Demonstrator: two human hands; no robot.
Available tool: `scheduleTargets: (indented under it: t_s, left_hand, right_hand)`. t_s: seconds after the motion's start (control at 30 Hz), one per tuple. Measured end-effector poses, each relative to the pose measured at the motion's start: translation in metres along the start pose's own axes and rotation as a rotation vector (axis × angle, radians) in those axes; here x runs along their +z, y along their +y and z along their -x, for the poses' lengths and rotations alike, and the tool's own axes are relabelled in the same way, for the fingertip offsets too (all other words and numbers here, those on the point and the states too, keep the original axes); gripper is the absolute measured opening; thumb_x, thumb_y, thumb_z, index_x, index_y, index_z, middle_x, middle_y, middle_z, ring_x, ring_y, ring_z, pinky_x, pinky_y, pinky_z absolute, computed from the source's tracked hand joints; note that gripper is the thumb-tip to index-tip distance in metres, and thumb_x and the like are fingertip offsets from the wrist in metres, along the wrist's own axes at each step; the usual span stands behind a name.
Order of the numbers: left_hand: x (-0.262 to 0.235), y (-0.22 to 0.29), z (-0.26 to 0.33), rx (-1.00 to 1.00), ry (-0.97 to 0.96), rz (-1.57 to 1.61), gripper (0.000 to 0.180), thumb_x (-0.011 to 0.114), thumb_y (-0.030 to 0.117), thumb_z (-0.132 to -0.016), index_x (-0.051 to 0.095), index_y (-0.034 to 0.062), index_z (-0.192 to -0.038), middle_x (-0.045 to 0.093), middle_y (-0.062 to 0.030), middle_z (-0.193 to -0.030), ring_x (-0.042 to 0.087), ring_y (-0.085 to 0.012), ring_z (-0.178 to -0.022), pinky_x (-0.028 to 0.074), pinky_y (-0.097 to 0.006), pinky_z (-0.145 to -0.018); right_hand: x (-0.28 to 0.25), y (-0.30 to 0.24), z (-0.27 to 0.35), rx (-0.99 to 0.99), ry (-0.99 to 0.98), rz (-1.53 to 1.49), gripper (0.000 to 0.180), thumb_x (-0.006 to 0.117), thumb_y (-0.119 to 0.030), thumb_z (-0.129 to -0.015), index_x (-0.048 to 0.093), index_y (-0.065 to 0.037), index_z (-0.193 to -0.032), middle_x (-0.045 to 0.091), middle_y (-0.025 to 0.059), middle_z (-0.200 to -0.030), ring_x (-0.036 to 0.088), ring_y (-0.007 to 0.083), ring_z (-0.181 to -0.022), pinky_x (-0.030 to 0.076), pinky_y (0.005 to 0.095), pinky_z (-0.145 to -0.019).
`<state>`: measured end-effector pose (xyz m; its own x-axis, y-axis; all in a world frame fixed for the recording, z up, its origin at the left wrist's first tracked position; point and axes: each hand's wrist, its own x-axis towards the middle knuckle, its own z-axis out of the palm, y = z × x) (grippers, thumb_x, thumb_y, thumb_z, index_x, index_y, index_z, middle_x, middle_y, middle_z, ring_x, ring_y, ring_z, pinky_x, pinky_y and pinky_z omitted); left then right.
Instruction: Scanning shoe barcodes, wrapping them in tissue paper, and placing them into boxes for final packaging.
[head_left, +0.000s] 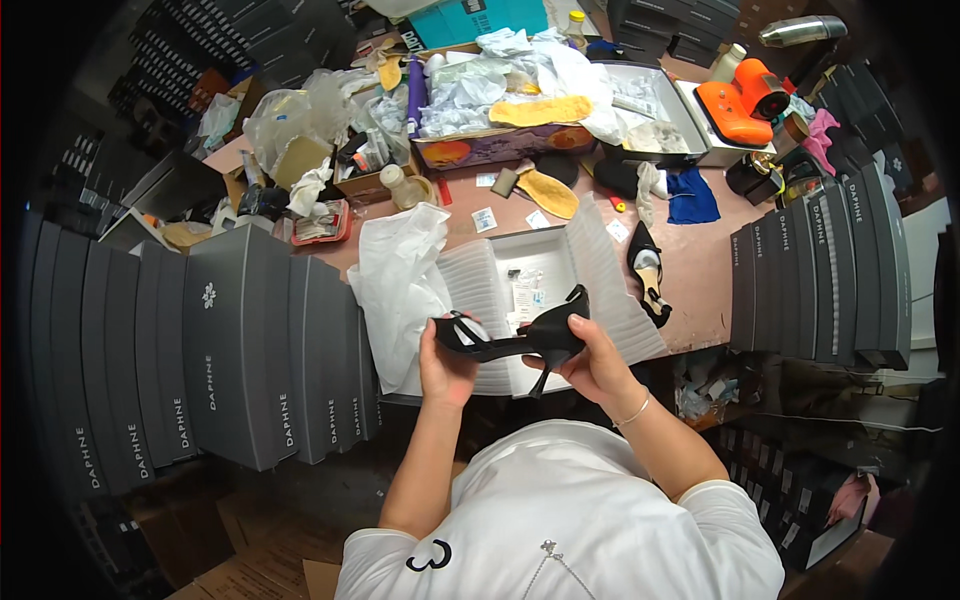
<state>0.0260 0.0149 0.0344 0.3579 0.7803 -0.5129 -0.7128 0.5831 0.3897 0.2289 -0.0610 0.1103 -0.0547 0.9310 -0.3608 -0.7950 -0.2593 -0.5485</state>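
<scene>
Pinkish tabletop (705,322) fills the middle of your frame, with grey boxes (245,345) standing in rows at the left and right. Between them, at the centre, your white box (535,258) is already open, with ribbed wrapping (468,285) spread out to its sides and a white paper sheet (392,285) on its left; that part looks done. One black shoe (500,348) is over the box's near side, its ends grasped by your left hand (447,375) and your right hand (598,368). Its likely mate, another shoe (650,278), lies right of centre. Neither rests in the box and the wrapping is unfolded, so much seems left. Small packets (523,300) lie inside.
</scene>
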Motion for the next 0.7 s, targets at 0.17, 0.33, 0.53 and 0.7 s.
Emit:
scheduleTargets:
  t_s: [0.17,0.33,0.53,0.7]
  left_hand:
    - [0.008,0.001,0.007,0.041,0.269,-0.077,0.040,0.061,0.046,-0.087,0.055,0.0102,-0.104,0.059,-0.0071,-0.100,0.059,-0.0222,-0.095,0.048,-0.040,-0.086]
    - [0.008,0.002,0.014,0.044,0.246,-0.172,0.044,0.057,0.051,-0.089,0.055,0.0099,-0.104,0.061,-0.0041,-0.098,0.059,-0.0193,-0.092,0.048,-0.037,-0.084]
    - [0.009,0.006,0.008,0.049,0.246,-0.136,0.042,0.055,0.050,-0.090,0.056,0.0102,-0.104,0.062,-0.0039,-0.099,0.059,-0.0185,-0.095,0.048,-0.037,-0.085]
    - [-0.011,0.023,-0.005,0.073,0.239,-0.240,0.035,0.054,0.045,-0.089,0.059,0.0119,-0.100,0.063,-0.0059,-0.092,0.063,-0.0235,-0.084,0.052,-0.040,-0.077]
  right_hand:
    - [-0.017,0.010,-0.007,0.074,0.141,-0.221,0.041,0.054,-0.039,-0.091,0.056,-0.002,-0.108,0.063,0.0150,-0.104,0.063,0.0250,-0.097,0.055,0.0444,-0.084]
    - [-0.030,0.010,-0.014,0.125,0.159,-0.307,0.043,0.053,-0.044,-0.092,0.056,-0.004,-0.107,0.063,0.0138,-0.100,0.064,0.0243,-0.093,0.057,0.0449,-0.081]
    - [-0.033,0.006,-0.021,0.178,0.029,-0.218,0.059,0.052,-0.057,-0.089,0.055,-0.005,-0.116,0.059,0.0203,-0.117,0.058,0.0342,-0.111,0.051,0.0524,-0.089]
    - [-0.069,0.011,-0.021,0.286,-0.369,-0.144,0.078,0.065,-0.058,-0.077,0.047,-0.004,-0.130,0.049,0.0211,-0.132,0.048,0.0374,-0.122,0.037,0.0555,-0.102]
